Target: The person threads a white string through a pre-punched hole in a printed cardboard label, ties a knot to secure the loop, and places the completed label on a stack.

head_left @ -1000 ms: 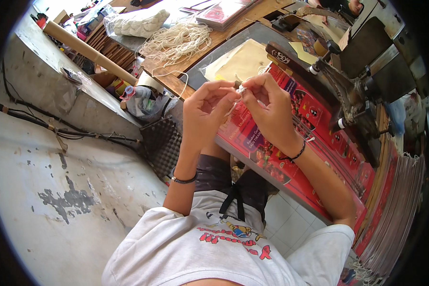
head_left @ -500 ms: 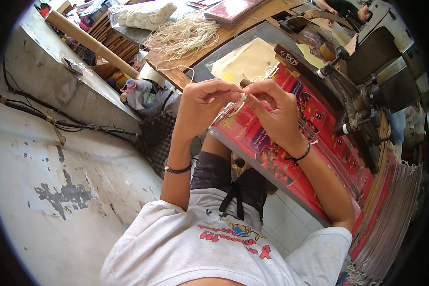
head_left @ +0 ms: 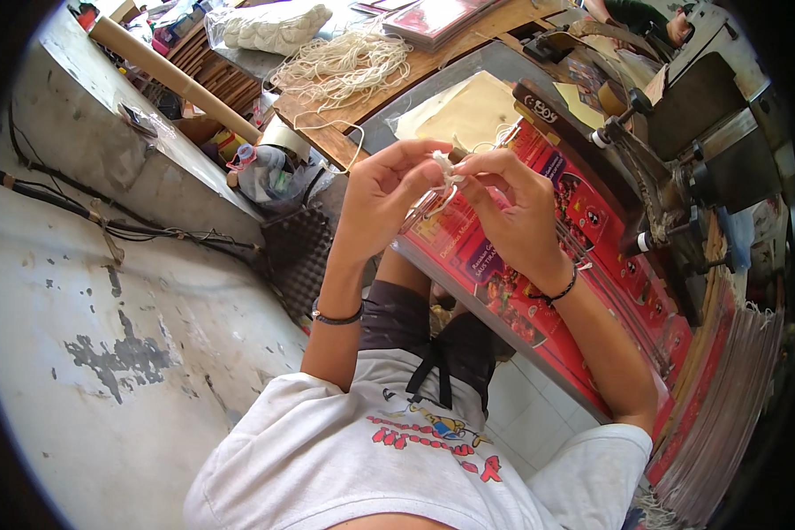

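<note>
A short length of white cord (head_left: 447, 170), loosely bunched or knotted with a loose end hanging, is between my hands above the near edge of a stack of red printed sheets (head_left: 512, 318). My left hand (head_left: 387, 193) pinches its left side between thumb and fingertips. Opposite, my right hand (head_left: 517, 212) pinches the cord from the right, thumb below and fingers curled. More cord shows along the stack's near-left edge, partly hidden behind my hands. My right forearm passes over the stack.
A tangled heap of cream cord (head_left: 349, 66) lies on the wooden table (head_left: 327, 137) ahead. Metal clamp-like equipment (head_left: 649, 168) stands at right, above a thick pile of sheets (head_left: 720, 415). A peeling wall (head_left: 177, 291) runs along my left. Beige paper (head_left: 455, 106) lies beyond my hands.
My fingertips have moved slightly apart, and more of the white cord shows between them. The left hand is tilted a little differently. The whole view has shifted slightly.
</note>
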Available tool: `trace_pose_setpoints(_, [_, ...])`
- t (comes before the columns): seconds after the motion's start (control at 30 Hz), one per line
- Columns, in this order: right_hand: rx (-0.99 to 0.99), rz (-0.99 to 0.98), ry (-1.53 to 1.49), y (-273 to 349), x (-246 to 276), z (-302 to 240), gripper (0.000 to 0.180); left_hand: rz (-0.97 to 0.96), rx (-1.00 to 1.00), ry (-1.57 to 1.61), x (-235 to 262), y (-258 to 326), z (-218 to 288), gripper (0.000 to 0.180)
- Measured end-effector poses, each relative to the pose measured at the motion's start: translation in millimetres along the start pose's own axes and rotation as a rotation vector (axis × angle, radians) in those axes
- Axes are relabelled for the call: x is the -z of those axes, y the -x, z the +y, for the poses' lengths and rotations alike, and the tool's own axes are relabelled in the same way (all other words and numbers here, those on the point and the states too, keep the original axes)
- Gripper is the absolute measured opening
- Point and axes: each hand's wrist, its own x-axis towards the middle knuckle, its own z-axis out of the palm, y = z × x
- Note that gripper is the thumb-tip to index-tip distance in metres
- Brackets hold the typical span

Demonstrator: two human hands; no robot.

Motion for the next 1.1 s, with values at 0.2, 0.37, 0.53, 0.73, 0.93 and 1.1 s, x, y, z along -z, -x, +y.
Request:
trace_pose_setpoints(0.2, [0.0, -0.033, -0.005, 0, 0, -4, 0.011, 0.147, -0.053, -0.12, 0, -2, -9, 0.016])
trace_pose_setpoints(0.37, [-0.114, -0.012, -0.151, 1, -3, -2, 0.013, 0.126, -0.036, -0.164, -6, -1, -5, 0.016])
trace_pose_setpoints(0.53, [0.021, -0.086, 0.038, -3, 4, -4, 0.015, 0.062, 0.064, -0.164, 1, -3, 4, 0.017])
trace_pose_setpoints(0.73, [-0.115, 0.007, -0.051, 0, -6, -12, 0.017, 0.106, -0.047, -0.253, 2, 1, -2, 0.011])
trace_pose_setpoints(0.93, [-0.262, -0.171, 0.113, 0, 1, -9, 0.019, 0.184, -0.253, -0.488, -8, 0, 0, 0.01])
trace_pose_setpoints(1.1, [-0.139, -0.243, 0.163, -5, 1, -16, 0.018, 0.444, -0.352, -0.409, 15, -11, -1, 0.013])
